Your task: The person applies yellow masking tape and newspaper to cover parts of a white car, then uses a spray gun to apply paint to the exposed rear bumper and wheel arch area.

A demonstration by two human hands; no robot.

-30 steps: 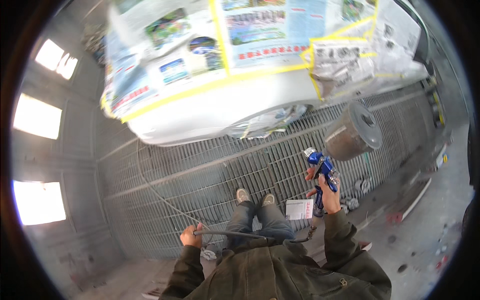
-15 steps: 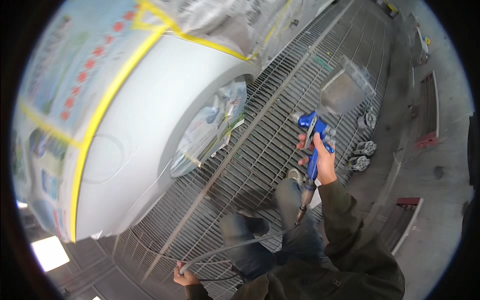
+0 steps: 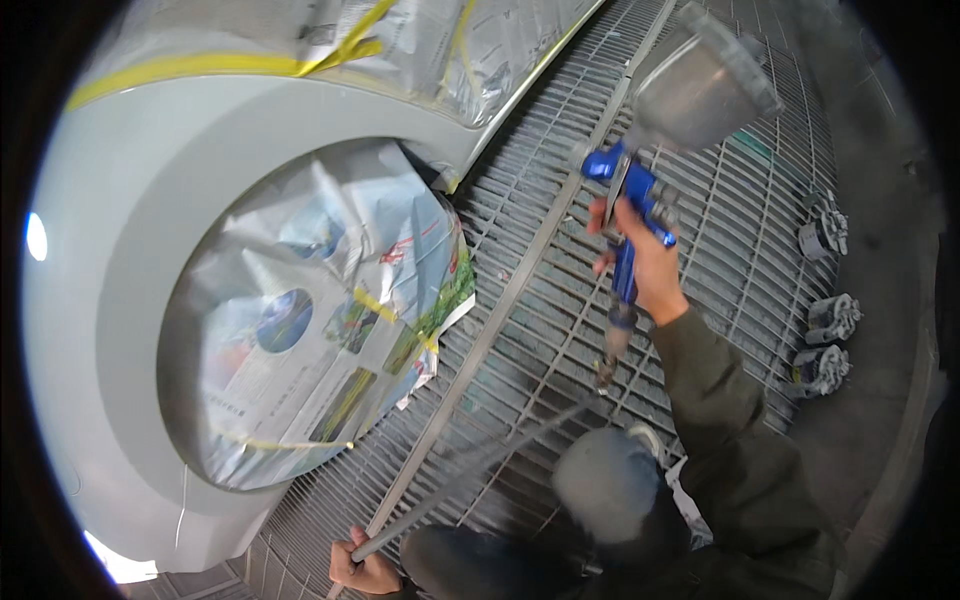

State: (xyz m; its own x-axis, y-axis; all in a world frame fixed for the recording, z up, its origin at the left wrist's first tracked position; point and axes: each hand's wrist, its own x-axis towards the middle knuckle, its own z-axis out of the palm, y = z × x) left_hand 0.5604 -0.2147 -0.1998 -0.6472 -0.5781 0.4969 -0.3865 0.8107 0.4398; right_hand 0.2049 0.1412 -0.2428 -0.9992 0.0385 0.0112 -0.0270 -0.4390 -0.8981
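Observation:
My right hand [image 3: 645, 255] is closed round the handle of a blue spray gun [image 3: 640, 190], which has a dull metal cup [image 3: 700, 95] on top and a fitting at its lower end leading to a grey hose [image 3: 490, 460]. My left hand [image 3: 360, 560] grips that hose low in the picture. Left of the gun is a light grey car panel [image 3: 120, 190] round a wheel arch, whose wheel is covered with printed paper [image 3: 280, 390] and bits of yellow tape. Above, more paper [image 3: 420, 40] is fixed to the car with yellow tape [image 3: 190, 70].
A metal floor grate [image 3: 540, 310] runs under me and along the car. Several small cans [image 3: 830, 320] with crumpled stuff on them stand along the grate's right edge, beside grey floor [image 3: 870, 440]. My bent knee [image 3: 605, 485] is low in view.
The view has swung toward the wheel, which is now much nearer, and my knees have bent. The spray gun has moved higher in the picture; both hands keep hold of gun and hose.

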